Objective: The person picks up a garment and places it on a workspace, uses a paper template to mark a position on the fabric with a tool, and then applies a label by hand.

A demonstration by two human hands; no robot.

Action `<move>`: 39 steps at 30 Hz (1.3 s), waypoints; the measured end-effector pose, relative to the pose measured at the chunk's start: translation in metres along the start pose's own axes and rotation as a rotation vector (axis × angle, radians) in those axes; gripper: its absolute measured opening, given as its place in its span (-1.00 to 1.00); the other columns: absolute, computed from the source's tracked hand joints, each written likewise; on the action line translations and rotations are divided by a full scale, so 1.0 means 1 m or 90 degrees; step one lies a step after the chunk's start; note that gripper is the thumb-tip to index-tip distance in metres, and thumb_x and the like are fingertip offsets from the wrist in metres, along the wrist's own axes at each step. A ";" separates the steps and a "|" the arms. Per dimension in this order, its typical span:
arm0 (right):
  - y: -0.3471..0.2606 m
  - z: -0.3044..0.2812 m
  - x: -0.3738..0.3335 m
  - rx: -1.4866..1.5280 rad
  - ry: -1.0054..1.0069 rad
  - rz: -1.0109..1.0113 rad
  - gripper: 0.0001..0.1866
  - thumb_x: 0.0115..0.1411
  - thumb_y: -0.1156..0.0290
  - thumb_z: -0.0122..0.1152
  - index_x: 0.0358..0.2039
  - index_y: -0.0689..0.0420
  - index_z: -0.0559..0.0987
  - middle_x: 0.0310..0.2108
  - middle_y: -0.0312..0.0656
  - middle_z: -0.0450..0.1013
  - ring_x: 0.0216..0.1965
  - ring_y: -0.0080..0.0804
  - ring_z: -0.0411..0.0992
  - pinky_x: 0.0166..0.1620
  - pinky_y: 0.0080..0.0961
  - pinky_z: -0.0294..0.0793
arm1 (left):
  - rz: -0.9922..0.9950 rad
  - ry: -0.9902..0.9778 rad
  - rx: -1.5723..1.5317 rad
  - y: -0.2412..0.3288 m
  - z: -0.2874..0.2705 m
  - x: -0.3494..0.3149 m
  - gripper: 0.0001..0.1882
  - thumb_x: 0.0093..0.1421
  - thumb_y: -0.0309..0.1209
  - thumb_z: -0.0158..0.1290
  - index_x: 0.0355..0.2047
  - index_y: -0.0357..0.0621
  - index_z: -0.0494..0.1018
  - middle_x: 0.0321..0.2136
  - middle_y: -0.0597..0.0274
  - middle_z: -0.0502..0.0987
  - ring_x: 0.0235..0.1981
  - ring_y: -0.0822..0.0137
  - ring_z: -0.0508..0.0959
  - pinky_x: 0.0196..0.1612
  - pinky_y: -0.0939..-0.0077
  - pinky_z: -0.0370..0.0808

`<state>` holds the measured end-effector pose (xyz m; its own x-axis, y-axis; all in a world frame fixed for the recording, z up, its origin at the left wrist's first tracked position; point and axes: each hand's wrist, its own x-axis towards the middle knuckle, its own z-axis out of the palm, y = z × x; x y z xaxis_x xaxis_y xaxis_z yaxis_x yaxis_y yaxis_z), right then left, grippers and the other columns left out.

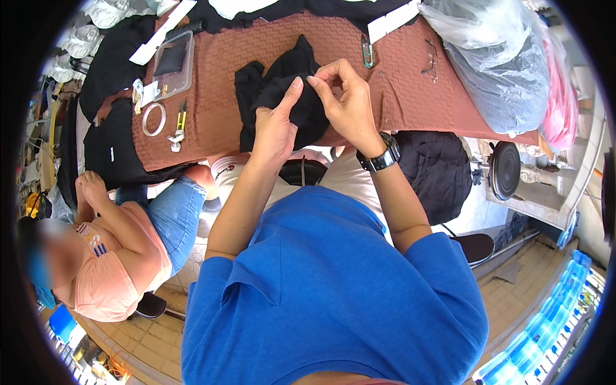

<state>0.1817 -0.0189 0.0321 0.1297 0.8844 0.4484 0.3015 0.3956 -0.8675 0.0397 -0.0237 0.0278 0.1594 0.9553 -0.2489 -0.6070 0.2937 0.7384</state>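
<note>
A piece of black cloth (292,64) lies bunched at the near middle of the brown-covered table, its near part raised in my hands. My left hand (276,128) grips its edge, thumb pointing up along the fold and fingers behind the cloth. Close beside that thumb tip, my right hand (346,99) is closed in a pinch, thumb against forefinger, at the cloth's upper right edge. Whatever sits between those fingertips is too small to make out. A black watch (380,157) is on my right wrist.
Green-handled thread snips (367,54) and eyeglasses (430,62) lie beyond my right hand. To the left are a clear plastic box (174,64), a white ring (154,120) and a yellow-handled tool (181,120). Filled plastic bags (500,70) crowd the right; a person (122,256) sits at left.
</note>
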 end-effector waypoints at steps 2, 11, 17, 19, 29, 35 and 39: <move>0.001 0.000 0.001 -0.008 -0.002 -0.018 -0.87 0.18 0.53 0.35 -0.36 0.23 0.53 -0.50 -0.17 0.53 -0.47 -0.44 0.48 -0.35 -0.47 0.47 | -0.027 0.010 -0.009 0.002 -0.001 -0.001 -0.70 0.29 -0.35 0.22 -0.03 -0.25 0.56 -0.11 0.19 0.64 -0.09 0.42 0.63 -0.02 0.51 0.56; -0.011 0.001 -0.005 0.039 0.049 0.026 -0.92 0.15 0.58 0.36 -0.34 0.25 0.61 -0.41 -0.21 0.50 -0.44 -0.52 0.48 -0.35 -0.55 0.45 | -0.027 0.029 -0.067 0.007 0.009 -0.002 -0.64 0.35 -0.21 0.16 -0.03 -0.26 0.54 -0.07 0.15 0.61 -0.05 0.37 0.61 0.00 0.39 0.58; -0.019 0.019 -0.015 0.103 0.063 0.099 -0.90 0.14 0.57 0.38 -0.29 0.23 0.69 -0.46 -0.26 0.46 -0.46 -0.57 0.45 -0.38 -0.59 0.43 | -0.025 0.000 -0.042 0.011 0.012 -0.007 -0.64 0.42 -0.21 0.06 0.04 -0.24 0.47 -0.04 0.17 0.58 0.03 0.34 0.57 0.18 0.35 0.48; -0.018 0.021 -0.015 0.100 0.086 0.108 -0.89 0.14 0.56 0.39 -0.29 0.20 0.72 -0.48 -0.30 0.45 -0.49 -0.62 0.42 -0.42 -0.63 0.39 | -0.020 -0.012 -0.053 0.012 0.014 -0.008 -0.63 0.41 -0.21 0.07 0.05 -0.24 0.45 -0.04 0.15 0.58 0.03 0.33 0.57 0.18 0.35 0.48; -0.016 0.023 -0.015 0.117 0.105 0.104 -0.88 0.12 0.57 0.41 -0.29 0.18 0.73 -0.51 -0.33 0.43 -0.51 -0.67 0.38 -0.45 -0.65 0.34 | 0.000 -0.029 -0.050 0.011 0.013 -0.007 -0.62 0.40 -0.20 0.08 0.04 -0.25 0.47 -0.06 0.14 0.59 -0.01 0.32 0.60 0.16 0.36 0.49; -0.015 0.022 -0.016 0.117 0.101 0.100 -0.87 0.11 0.57 0.40 -0.29 0.18 0.73 -0.52 -0.33 0.42 -0.52 -0.67 0.36 -0.45 -0.65 0.33 | -0.029 -0.044 -0.069 0.012 0.012 -0.006 -0.62 0.40 -0.21 0.07 0.01 -0.30 0.48 -0.07 0.10 0.60 -0.01 0.28 0.60 0.15 0.35 0.51; -0.017 0.023 -0.015 0.119 0.095 0.109 -0.87 0.11 0.57 0.40 -0.28 0.19 0.73 -0.53 -0.33 0.43 -0.52 -0.66 0.36 -0.45 -0.65 0.33 | -0.033 -0.022 -0.070 0.011 0.011 -0.006 -0.61 0.40 -0.20 0.08 0.01 -0.32 0.48 -0.06 0.08 0.60 -0.01 0.27 0.61 0.15 0.35 0.51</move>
<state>0.1534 -0.0335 0.0348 0.3049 0.9015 0.3072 0.0852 0.2954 -0.9515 0.0404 -0.0255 0.0441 0.2180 0.9403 -0.2614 -0.6790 0.3385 0.6514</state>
